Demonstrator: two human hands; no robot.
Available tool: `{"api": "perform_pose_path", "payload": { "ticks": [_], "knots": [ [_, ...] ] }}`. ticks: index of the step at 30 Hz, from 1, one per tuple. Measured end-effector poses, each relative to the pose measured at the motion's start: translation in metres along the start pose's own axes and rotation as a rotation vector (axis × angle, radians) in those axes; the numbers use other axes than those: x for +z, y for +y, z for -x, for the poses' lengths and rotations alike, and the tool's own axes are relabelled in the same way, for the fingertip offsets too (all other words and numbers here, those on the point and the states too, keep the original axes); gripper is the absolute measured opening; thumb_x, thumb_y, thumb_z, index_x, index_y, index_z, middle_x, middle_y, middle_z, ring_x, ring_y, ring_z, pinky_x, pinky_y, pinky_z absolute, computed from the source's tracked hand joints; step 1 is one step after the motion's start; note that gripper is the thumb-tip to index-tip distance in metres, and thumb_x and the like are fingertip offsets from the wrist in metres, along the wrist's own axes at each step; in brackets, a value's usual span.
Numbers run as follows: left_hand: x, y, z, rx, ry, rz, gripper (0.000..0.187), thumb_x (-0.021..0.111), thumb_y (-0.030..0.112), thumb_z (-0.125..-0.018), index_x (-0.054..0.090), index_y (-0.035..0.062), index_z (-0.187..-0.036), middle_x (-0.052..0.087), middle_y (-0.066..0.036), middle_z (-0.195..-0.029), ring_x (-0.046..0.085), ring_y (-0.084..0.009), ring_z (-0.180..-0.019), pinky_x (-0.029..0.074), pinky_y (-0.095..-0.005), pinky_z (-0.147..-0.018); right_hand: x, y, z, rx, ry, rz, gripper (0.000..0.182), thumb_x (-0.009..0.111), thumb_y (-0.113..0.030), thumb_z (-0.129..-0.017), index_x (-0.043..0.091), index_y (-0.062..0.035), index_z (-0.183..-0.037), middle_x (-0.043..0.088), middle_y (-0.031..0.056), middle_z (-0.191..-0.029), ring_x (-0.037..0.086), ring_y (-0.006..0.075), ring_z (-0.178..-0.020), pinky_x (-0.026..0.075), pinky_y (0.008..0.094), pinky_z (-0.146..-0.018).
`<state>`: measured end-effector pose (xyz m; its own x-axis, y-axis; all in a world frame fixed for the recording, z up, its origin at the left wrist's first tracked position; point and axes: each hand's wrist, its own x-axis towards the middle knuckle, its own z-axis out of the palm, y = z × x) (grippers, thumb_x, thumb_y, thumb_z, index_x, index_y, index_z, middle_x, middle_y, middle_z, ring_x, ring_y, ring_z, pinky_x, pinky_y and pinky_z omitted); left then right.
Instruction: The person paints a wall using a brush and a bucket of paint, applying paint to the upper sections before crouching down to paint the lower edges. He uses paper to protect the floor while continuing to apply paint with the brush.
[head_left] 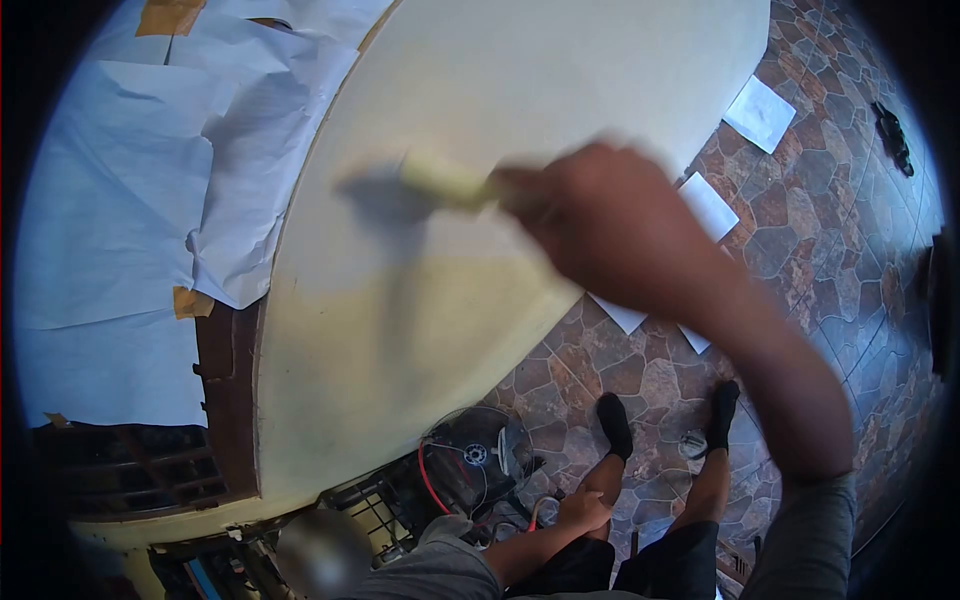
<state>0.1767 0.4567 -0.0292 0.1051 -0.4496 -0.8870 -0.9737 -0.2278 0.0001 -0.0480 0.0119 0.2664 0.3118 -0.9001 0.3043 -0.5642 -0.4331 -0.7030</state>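
My right hand point(600, 215) is closed around the pale yellow handle of a paintbrush point(440, 182), blurred by motion. The dark brush head point(385, 190) lies over or against the pale wall point(340, 380), where a whiter upper area meets a yellower lower one; contact cannot be made out. A shadow falls on the wall below the brush. Low in the view my left hand point(585, 512) rests on my bent leg near the knee, holding nothing visible.
White sheets point(110, 200), taped up, cover a brown-framed window grille point(235, 400) at left. A black fan point(475, 450) and assorted items stand at the wall's foot. Paper sheets point(760, 112) lie on the stone-pattern floor point(780, 210). A blurred round whitish object point(322, 555) is nearby.
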Motion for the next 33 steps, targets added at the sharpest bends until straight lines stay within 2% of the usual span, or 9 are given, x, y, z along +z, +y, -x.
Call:
{"api": "perform_pose_path", "payload": {
  "ticks": [3, 11, 12, 15, 20, 23, 26, 30, 33],
  "knots": [
    [-0.005, 0.006, 0.000, -0.008, 0.013, 0.014, 0.045, 0.057, 0.040, -0.083, 0.072, 0.0172, -0.119, 0.067, -0.022, -0.120, 0.064, -0.0398, -0.112, 0.050, -0.0477, -0.097, -0.047, 0.060, -0.017, -0.107, 0.259, 0.022, 0.027, 0.067, -0.021, -0.095, 0.071, -0.0068, -0.117, 0.075, 0.0130, -0.094, 0.072, 0.0206, -0.074, 0.057, 0.0356, -0.071],
    [-0.009, 0.015, -0.004, -0.036, -0.012, 0.107, 0.048, 0.061, 0.039, -0.081, 0.071, 0.0141, -0.121, 0.059, -0.025, -0.130, 0.060, -0.0429, -0.116, 0.048, -0.0470, -0.101, -0.074, 0.076, -0.011, 0.399, 0.548, 0.470, 0.029, 0.061, -0.024, -0.099, 0.070, -0.0087, -0.122, 0.074, 0.0168, -0.092, 0.072, 0.0238, -0.070, 0.057, 0.0356, -0.063],
    [-0.010, 0.016, -0.005, -0.035, -0.019, 0.117, 0.048, 0.064, 0.037, -0.079, 0.071, 0.0125, -0.120, 0.057, -0.024, -0.131, 0.059, -0.0427, -0.119, 0.047, -0.0473, -0.103, -0.059, 0.065, -0.012, 0.223, 0.599, 0.450, 0.025, 0.062, -0.022, -0.098, 0.070, -0.0102, -0.119, 0.073, 0.0179, -0.088, 0.072, 0.0254, -0.069, 0.057, 0.0371, -0.062],
    [-0.013, 0.020, -0.002, -0.060, -0.008, 0.117, 0.048, 0.064, 0.038, -0.080, 0.071, 0.0116, -0.119, 0.060, -0.026, -0.128, 0.060, -0.0402, -0.118, 0.047, -0.0455, -0.102, -0.008, -0.016, -0.002, 0.180, 0.456, 0.453, 0.021, 0.063, -0.014, -0.095, 0.068, -0.0056, -0.113, 0.060, 0.0084, -0.065, 0.061, 0.0229, -0.051, 0.048, 0.0382, -0.049],
    [0.011, -0.041, -0.025, 0.181, 0.023, 0.367, 0.061, 0.062, 0.043, -0.085, 0.059, 0.0091, -0.136, 0.059, -0.030, -0.130, 0.059, -0.0393, -0.121, 0.045, -0.0446, -0.105, 0.019, -0.089, 0.045, 0.022, -0.029, 0.053, 0.041, 0.058, -0.010, -0.089, 0.054, 0.0018, -0.128, 0.059, 0.0158, -0.077, 0.063, 0.0309, -0.052, 0.048, 0.0431, -0.043],
    [-0.028, -0.079, 0.000, 0.155, -0.157, 0.676, 0.064, 0.052, 0.046, -0.096, 0.048, 0.0024, -0.143, 0.059, -0.019, -0.136, 0.054, -0.0305, -0.127, 0.037, -0.0356, -0.107, 0.012, -0.072, 0.077, 0.087, -0.322, -0.050, 0.032, 0.054, -0.026, -0.096, 0.057, -0.0104, -0.124, 0.066, 0.0180, -0.074, 0.065, 0.0394, -0.063, 0.052, 0.0517, -0.057],
    [-0.191, -0.036, -0.005, 0.420, -0.061, 0.546, 0.064, 0.054, 0.044, -0.096, 0.045, 0.0042, -0.145, 0.053, -0.019, -0.140, 0.050, -0.0323, -0.130, 0.037, -0.0378, -0.108, 0.002, -0.024, 0.158, 0.404, -0.395, -0.018, 0.035, 0.052, -0.035, -0.096, 0.062, -0.0121, -0.119, 0.069, 0.0229, -0.081, 0.068, 0.0426, -0.074, 0.054, 0.0542, -0.068],
    [-0.316, -0.023, 0.049, 0.548, 0.035, 0.452, 0.066, 0.058, 0.041, -0.095, 0.039, 0.0079, -0.149, 0.040, -0.017, -0.148, 0.041, -0.0359, -0.135, 0.036, -0.0422, -0.110, -0.015, 0.097, 0.337, 0.421, -0.108, 0.150, 0.029, 0.060, -0.040, -0.090, 0.073, -0.0147, -0.099, 0.071, 0.0166, -0.087, 0.069, 0.0395, -0.081, 0.054, 0.0499, -0.071],
    [-0.348, -0.032, 0.080, 0.567, 0.048, 0.434, 0.069, 0.061, 0.039, -0.094, 0.035, 0.0107, -0.152, 0.030, -0.016, -0.154, 0.035, -0.0386, -0.140, 0.036, -0.0455, -0.111, -0.092, 0.114, 0.435, 0.964, -0.014, 0.129, 0.036, 0.057, -0.043, -0.091, 0.074, -0.0115, -0.097, 0.072, 0.0195, -0.093, 0.069, 0.0409, -0.086, 0.056, 0.0484, -0.075]
  ]
}}
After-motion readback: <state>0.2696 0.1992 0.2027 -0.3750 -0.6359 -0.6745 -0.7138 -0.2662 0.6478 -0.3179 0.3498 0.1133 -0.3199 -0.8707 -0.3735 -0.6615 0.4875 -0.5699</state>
